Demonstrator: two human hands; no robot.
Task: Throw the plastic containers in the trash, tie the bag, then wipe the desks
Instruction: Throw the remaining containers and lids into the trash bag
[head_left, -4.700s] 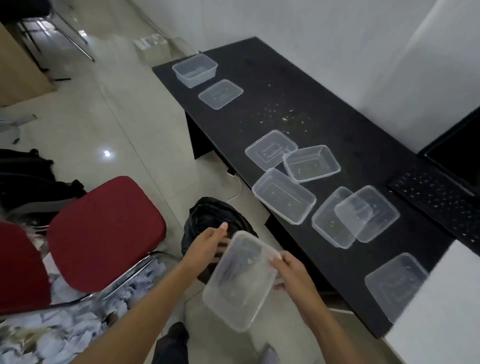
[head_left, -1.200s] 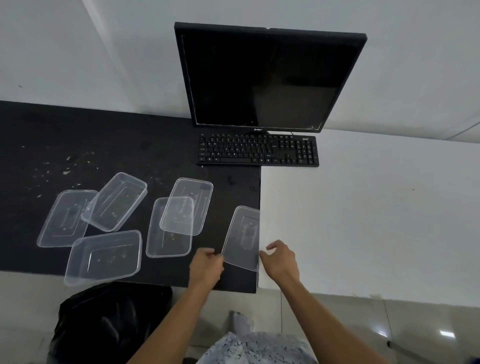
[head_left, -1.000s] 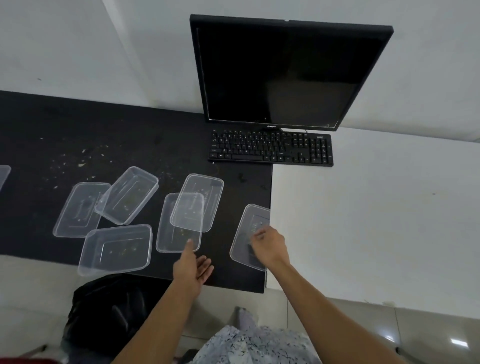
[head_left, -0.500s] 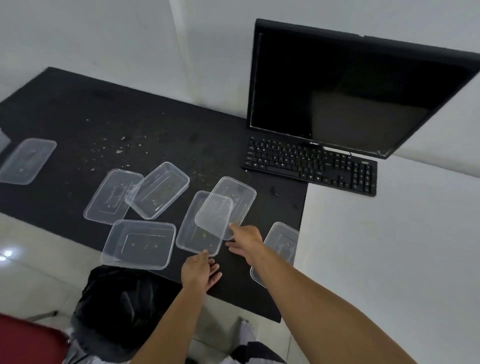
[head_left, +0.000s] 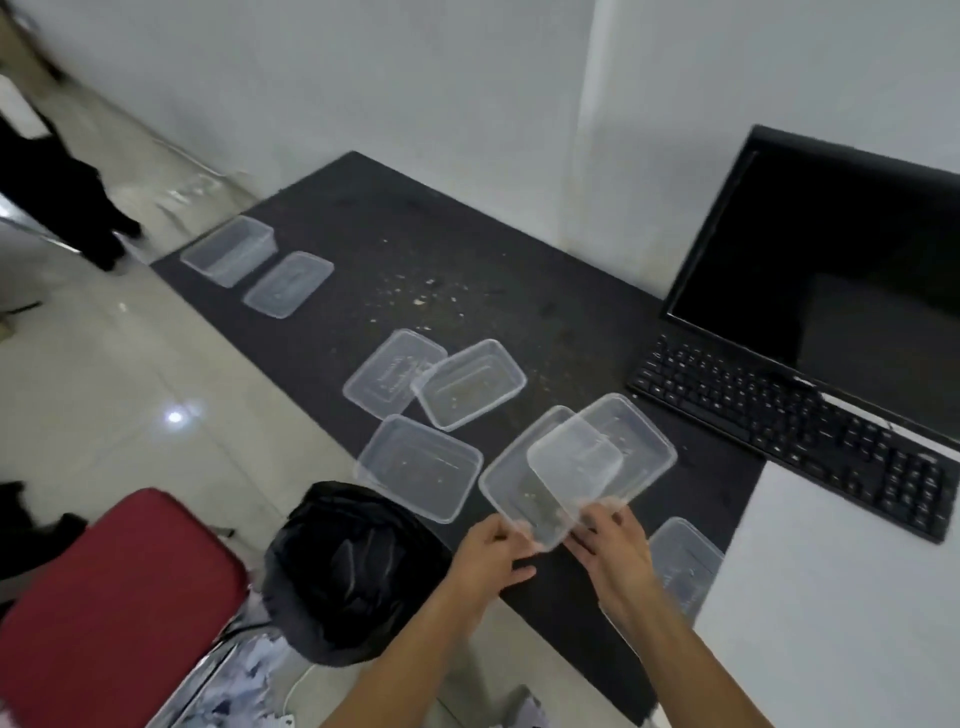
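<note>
Several clear plastic containers and lids lie on the black desk (head_left: 467, 249). My left hand (head_left: 491, 551) and my right hand (head_left: 610, 543) both grip the near edge of a pair of overlapping clear containers (head_left: 566, 467) at the desk's front. One lid (head_left: 683, 561) lies just right of my right hand. A tub (head_left: 418, 465) sits to the left, two more pieces (head_left: 470, 382) behind it, and another two (head_left: 228, 249) at the far end. The open black trash bag (head_left: 348, 566) stands on the floor below the desk edge.
A black monitor (head_left: 841, 270) and keyboard (head_left: 789, 421) sit at the right, by a white desk (head_left: 841, 597). Crumbs (head_left: 426, 296) dot the black desk. A red chair (head_left: 114, 597) stands left of the bag, above torn paper (head_left: 244, 680). A person's dark legs (head_left: 78, 197) are far left.
My view swung left. My right hand left the lid by the white desk and, with my left hand, took hold of the two overlapping containers.
</note>
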